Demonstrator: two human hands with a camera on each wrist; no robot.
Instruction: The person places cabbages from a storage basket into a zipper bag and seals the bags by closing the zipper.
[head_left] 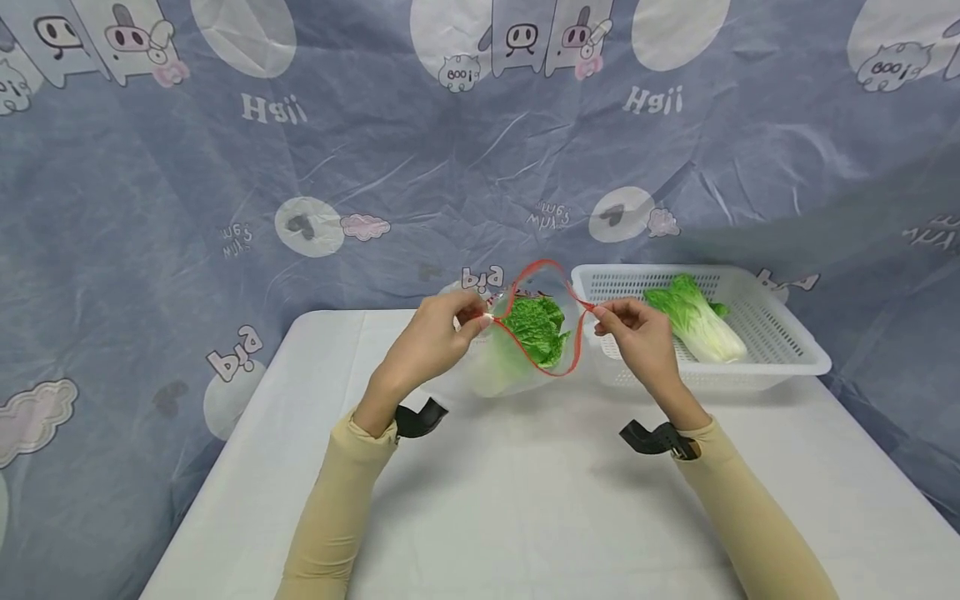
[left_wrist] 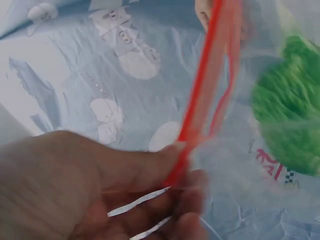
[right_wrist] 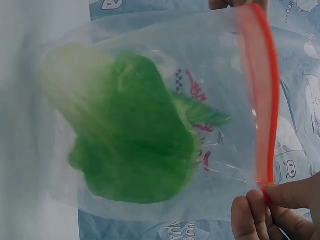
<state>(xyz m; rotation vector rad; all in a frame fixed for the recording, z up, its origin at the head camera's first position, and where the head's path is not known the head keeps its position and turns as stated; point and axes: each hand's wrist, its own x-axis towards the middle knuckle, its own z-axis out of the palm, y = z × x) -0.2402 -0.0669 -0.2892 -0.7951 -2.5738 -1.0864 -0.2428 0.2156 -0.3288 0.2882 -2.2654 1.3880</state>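
A clear zip bag point(right_wrist: 225, 160) with a red zip edge hangs between both hands, its mouth spread into a loop in the head view. Inside it lies a leafy napa cabbage point(head_left: 534, 332), green leaves toward the mouth and pale stem end toward the bottom. My left hand point(head_left: 438, 329) pinches the left end of the red edge between thumb and fingers. At the other end, my right hand point(head_left: 637, 333) pinches the red edge the same way. In the right wrist view the cabbage point(right_wrist: 140, 135) shows through the plastic, beside red print.
A white perforated basket point(head_left: 787, 333) stands at the back right of the white table point(head_left: 480, 500). Another napa cabbage point(head_left: 705, 325) lies in it, with a bit of green behind. A patterned grey-blue cloth point(head_left: 420, 150) hangs behind the table.
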